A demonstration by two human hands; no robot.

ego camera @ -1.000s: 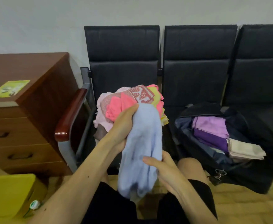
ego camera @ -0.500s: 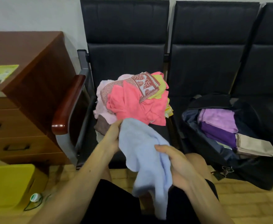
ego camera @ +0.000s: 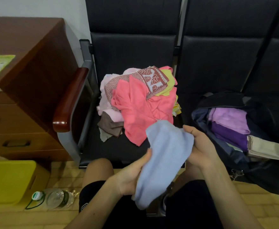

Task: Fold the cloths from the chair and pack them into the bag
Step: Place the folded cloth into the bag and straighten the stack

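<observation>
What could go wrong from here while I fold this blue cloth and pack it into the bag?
The blue cloth hangs bunched between the left hand and right hand, unsupported, so the fold may come out crooked. The beige cloth sits at the near edge of the bag; pushing another in could knock it out.

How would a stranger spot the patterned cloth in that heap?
Start at the black chair with the wooden armrest, beside the brown cabinet. A heap of cloths lies on its seat; at its top, above the coral-pink cloth, sits the patterned cloth. It alone bears a reddish-brown leaf print; its neighbours are plain.
</observation>
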